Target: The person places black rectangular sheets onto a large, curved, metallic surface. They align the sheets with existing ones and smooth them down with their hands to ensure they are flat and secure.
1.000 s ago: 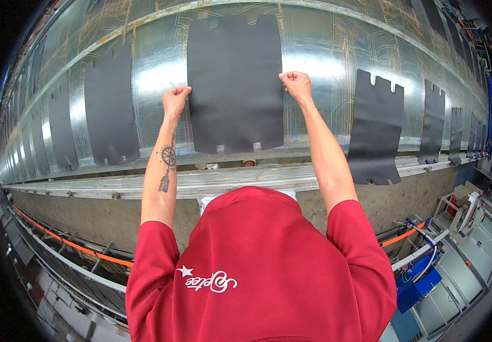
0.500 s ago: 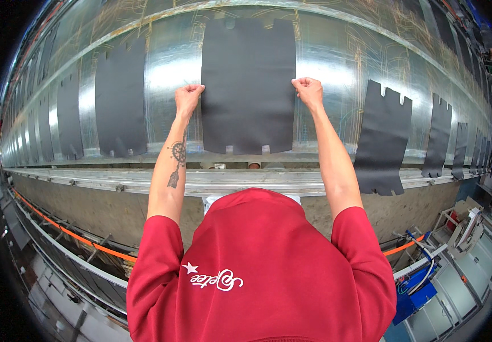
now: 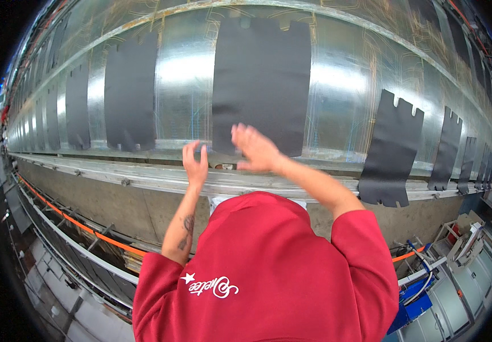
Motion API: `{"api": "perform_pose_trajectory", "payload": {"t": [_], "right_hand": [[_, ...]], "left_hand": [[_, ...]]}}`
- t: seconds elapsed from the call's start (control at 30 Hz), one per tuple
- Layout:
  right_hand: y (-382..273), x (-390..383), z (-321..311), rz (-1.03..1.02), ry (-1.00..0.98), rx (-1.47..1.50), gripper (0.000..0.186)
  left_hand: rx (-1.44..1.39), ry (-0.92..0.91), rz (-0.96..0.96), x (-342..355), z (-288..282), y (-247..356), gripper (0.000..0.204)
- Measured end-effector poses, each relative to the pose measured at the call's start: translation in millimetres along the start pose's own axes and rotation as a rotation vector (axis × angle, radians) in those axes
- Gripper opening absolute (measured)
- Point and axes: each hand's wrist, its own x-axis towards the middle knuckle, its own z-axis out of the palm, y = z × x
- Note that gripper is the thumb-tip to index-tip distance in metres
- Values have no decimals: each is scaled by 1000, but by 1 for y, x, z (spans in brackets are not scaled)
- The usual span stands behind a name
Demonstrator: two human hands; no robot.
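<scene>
A dark grey sheet (image 3: 262,74) with notched ends lies flat on the shiny metal table (image 3: 186,85) straight ahead. Over its near left part is my right hand (image 3: 255,149), fingers stretched out and slightly blurred; whether the palm touches the sheet I cannot tell. My left hand (image 3: 196,164) is beside the sheet's near left corner, thumb and fingers apart, with nothing in it. Part of the sheet's near edge is hidden behind my right hand.
Similar sheets lie in a row, one to the left (image 3: 130,91) and a notched one to the right (image 3: 393,145) hanging over the near rail (image 3: 291,185). An orange strip (image 3: 86,227) runs behind me on the left; blue equipment (image 3: 414,302) stands at lower right.
Both hands have let go of the sheet's side edges and come nearer to me. My right hand has crossed left over the sheet, fingers now straight. The view has shifted slightly.
</scene>
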Motion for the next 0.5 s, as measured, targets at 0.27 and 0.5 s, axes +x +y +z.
{"api": "perform_pose_trajectory", "payload": {"t": [0.27,0.5], "right_hand": [[109,69,-38,160,364,-222,87],[-33,75,31,-30,239,19,103]], "left_hand": [[246,-47,104,-59,-9,-6,64],[285,-82,122,-70,-21,-5,71]]}}
